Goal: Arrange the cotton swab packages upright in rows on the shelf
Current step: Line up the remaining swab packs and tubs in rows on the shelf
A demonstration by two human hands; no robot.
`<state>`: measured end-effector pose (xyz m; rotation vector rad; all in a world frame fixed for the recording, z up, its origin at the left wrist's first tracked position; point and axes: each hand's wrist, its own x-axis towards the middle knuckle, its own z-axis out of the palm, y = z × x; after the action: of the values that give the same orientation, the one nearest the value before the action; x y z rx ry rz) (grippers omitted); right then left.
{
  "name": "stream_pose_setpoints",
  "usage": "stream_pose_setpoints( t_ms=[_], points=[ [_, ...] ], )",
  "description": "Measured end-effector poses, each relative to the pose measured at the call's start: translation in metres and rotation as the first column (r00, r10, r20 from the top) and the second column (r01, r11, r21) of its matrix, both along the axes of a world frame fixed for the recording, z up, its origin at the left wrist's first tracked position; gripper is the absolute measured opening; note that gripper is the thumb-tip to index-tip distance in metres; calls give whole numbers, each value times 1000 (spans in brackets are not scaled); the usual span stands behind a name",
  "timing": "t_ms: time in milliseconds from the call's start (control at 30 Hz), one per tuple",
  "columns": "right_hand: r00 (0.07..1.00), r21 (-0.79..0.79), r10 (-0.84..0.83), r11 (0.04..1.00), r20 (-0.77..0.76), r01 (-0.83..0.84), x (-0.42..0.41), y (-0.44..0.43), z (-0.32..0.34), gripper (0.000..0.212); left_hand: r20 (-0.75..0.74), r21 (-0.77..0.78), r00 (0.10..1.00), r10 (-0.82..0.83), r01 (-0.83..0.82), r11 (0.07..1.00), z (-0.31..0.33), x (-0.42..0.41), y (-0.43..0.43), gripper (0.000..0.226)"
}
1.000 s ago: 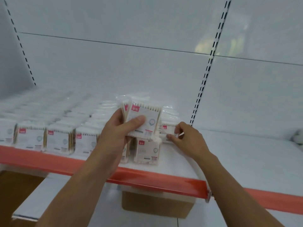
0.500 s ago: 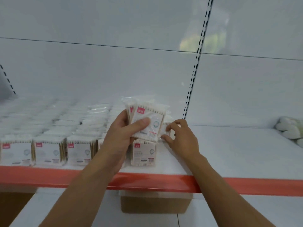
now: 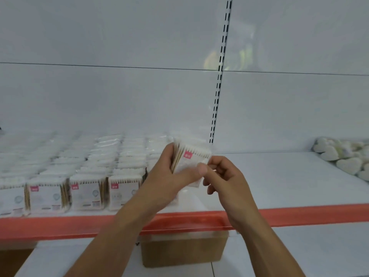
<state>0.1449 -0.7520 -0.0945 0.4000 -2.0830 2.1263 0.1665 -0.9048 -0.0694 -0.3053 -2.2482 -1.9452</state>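
Closest in, below the shelf's lip, a brown cardboard box (image 3: 183, 252) sits on the lower level. Just above it runs the red edge strip (image 3: 309, 213) along the shelf front.

Both forearms reach up over that strip. The left hand (image 3: 169, 176) grips a stack of cotton swab packages (image 3: 189, 160), held off the shelf (image 3: 279, 176) and tipped to the right. Its thumb lies flat across the front label and its fingers (image 3: 168, 154) wrap round the back.

Here's the change: the right hand (image 3: 227, 178) was down at the shelf, working on a package beside the rows. It has now come up to meet the stack. Its fingers (image 3: 214, 162) are curled and pinch the stack's right edge. Blur hides how many packages they catch.

The standing package seen earlier under the left hand is now hidden behind that hand and wrist.

Left of the hands, the rows of packages (image 3: 85, 194) stand upright with red tags facing front. They run back in files toward the white back panel (image 3: 119, 96).

The view has swung to the right since a second ago. More bare shelf shows, and a pile of white heart-shaped pieces (image 3: 337, 156) now sits in plain view at the far right.

At the back, the slotted upright (image 3: 218, 86) rises just behind the held stack.
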Motion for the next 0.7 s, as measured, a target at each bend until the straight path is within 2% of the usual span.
stream_pose_setpoints(
  t_ms=[100, 167, 233, 300, 367, 467, 567, 700],
  points=[
    [1000, -41, 13, 999, -6, -13, 4, 4, -5, 15, 17, 61, 1000, 7, -8, 998, 3, 6, 5, 48],
    [1000, -94, -13, 995, 10, 14, 3, 8, -10, 11, 20, 118, 994, 105, -107, 987, 4, 4, 7, 48],
    [998, -179, -46, 982, 46, 54, -2, 14, -13, 11, 43, 179, 978, 206, -211, 961, 5, -1, 4, 35],
    [993, -197, -91, 975, 69, 103, -9, 20, -14, 11, 60, 263, 966, 252, -259, 929, 7, -3, -1, 18],
    [983, -118, -169, 977, 75, 177, -22, 23, -19, 11, 62, 306, 959, 277, -282, 909, 9, -4, -7, 7],
    [960, 64, -273, 961, 59, 269, -46, 23, -31, 10, 73, 346, 952, 297, -303, 888, 9, -2, -11, 8],
    [965, 184, -258, 952, 46, 246, -62, 19, -42, 11, 89, 349, 945, 316, -327, 878, 6, -1, -16, 10],
    [973, 262, -229, 942, 42, 210, -75, 12, -51, 12, 91, 350, 938, 335, -345, 871, 5, 0, -21, 13]
  ],
)
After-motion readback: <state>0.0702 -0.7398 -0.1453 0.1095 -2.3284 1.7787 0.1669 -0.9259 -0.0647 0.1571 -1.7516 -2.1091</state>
